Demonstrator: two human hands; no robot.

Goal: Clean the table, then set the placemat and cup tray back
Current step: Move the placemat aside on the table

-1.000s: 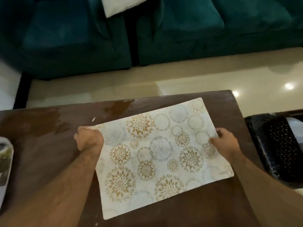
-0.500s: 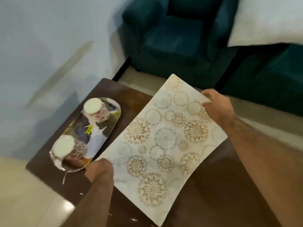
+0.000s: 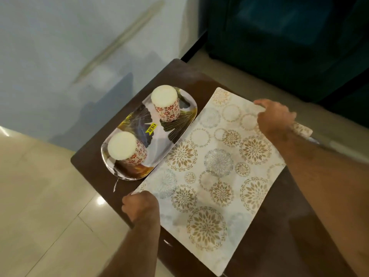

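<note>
1. The step in hand is judged to be the laying of the placemat (image 3: 211,168) flat on the desk (image 3: 95,168), beside the cup tray (image 3: 185,108).
2. The placemat should be lowered evenly at both held places, so that no corner is left lifted and no fold is trapped beneath it.
3. Its long edge should be kept clear of the tray rim; the two appear to be touching or just beside each other along that edge, and a push sideways could shift the tray.
4. The near corner of the placemat appears to reach or overhang the near desk edge, so a small slide away from that edge is advised before release.
5. The left hand (image 3: 140,205) is curled at the placemat's edge near its left corner; the mat seems to be pinched there, though the fingertips are hidden.
6. The right hand (image 3: 274,116) rests on the placemat's far long edge near its far corner, fingers bent over the border; whether the edge is pinched cannot be told.
7. The placemat thus lies between the two hands, spread over the desk.
8. On the tray two patterned cups are stood upside down, the far cup (image 3: 165,104) and the near cup (image 3: 125,147), well apart from both hands.
</note>
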